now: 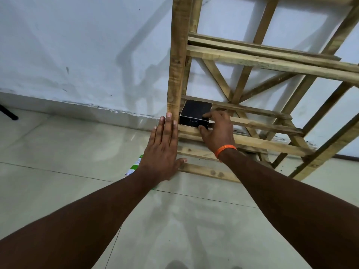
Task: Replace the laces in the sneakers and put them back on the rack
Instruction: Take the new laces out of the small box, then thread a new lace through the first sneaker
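A wooden slatted rack (252, 61) stands against the white wall. A small black box (194, 113) sits on a low shelf of the rack, at its left end. My right hand (217, 133), with an orange band at the wrist, grips the box's right front corner with thumb and fingers. My left hand (163, 150) is stretched flat with straight fingers, fingertips at the rack's left front post. No sneakers or laces are in view.
The floor is pale glossy tile (77, 152). A green and white package (136, 166) lies on the floor, partly hidden under my left wrist. A black leg of some stand (8, 113) shows at the far left edge by the wall.
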